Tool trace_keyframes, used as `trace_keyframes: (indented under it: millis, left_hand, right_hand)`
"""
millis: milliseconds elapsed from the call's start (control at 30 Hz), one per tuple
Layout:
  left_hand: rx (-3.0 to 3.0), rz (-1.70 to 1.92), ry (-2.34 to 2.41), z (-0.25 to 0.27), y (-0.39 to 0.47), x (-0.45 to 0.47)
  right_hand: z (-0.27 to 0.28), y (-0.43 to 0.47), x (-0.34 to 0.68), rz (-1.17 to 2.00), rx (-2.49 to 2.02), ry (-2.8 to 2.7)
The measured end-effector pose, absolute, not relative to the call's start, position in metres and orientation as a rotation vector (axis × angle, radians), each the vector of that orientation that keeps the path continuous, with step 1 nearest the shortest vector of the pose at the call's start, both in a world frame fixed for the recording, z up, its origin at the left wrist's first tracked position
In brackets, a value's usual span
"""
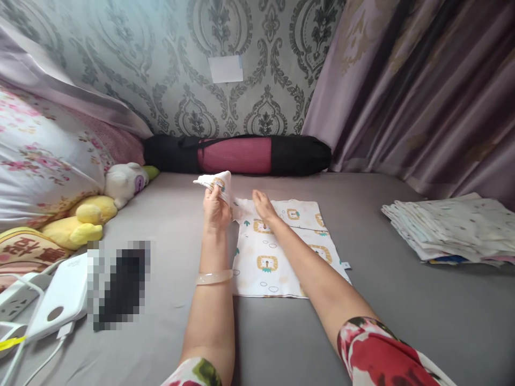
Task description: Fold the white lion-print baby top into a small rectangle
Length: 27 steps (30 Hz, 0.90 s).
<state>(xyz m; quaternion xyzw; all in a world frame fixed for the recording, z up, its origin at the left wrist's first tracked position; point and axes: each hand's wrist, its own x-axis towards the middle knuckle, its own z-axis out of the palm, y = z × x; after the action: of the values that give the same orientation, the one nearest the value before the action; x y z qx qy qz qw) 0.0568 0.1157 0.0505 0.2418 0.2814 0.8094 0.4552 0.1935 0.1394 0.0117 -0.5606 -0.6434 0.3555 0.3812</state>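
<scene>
**Your left hand pinches a raised end of the lion-print cloth**

The white lion-print cloth [281, 252] lies mostly flat on the grey sheet [161, 305] in front of you, with a small white tag [346, 265] at its right edge. Your left hand [217, 209] holds one end of it up off the sheet, pinched between thumb and fingers, at the cloth's far left. Your right hand [262, 206] is over the far part of the cloth, fingers straight and close together, grasping nothing; you cannot tell whether it touches the fabric. A pale bangle [214, 277] circles your left wrist.

Well to your right sits a stack of folded cloths [450, 225]. Beyond your hands, a black and dark-pink long bag [235, 155] lies along the patterned wall [265, 96]. On your left are a yellow plush toy [76, 225], a floral pillow [44, 150] and, nearer you, a white rectangular device [60, 295] with a cable [50, 354].
</scene>
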Motion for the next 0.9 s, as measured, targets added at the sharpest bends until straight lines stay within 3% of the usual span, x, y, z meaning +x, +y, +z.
trace_keyframes:
  millis: [167,267,500,733,900]
  left_hand:
    - [0.803,1.897,0.758,0.052,0.115,0.081]
    - [0.939,1.814,0.85,0.051,0.11,0.099]
    - [1.482,1.465,1.164,0.036,0.099,0.133]
    - [2.11,0.707,1.351,0.011,0.091,0.15]
    - [2.233,0.586,1.343,0.005,0.084,0.159]
  right_hand:
    - [0.026,0.132,0.241,1.415,-1.244,-0.863]
    - [0.031,0.12,0.265,1.554,-1.167,-0.62]
    - [0.018,0.106,0.292,1.615,-1.034,-0.395]
    - [0.019,0.109,0.299,1.698,-0.921,-0.376]
    - [0.023,0.108,0.299,1.701,-0.938,-0.54]
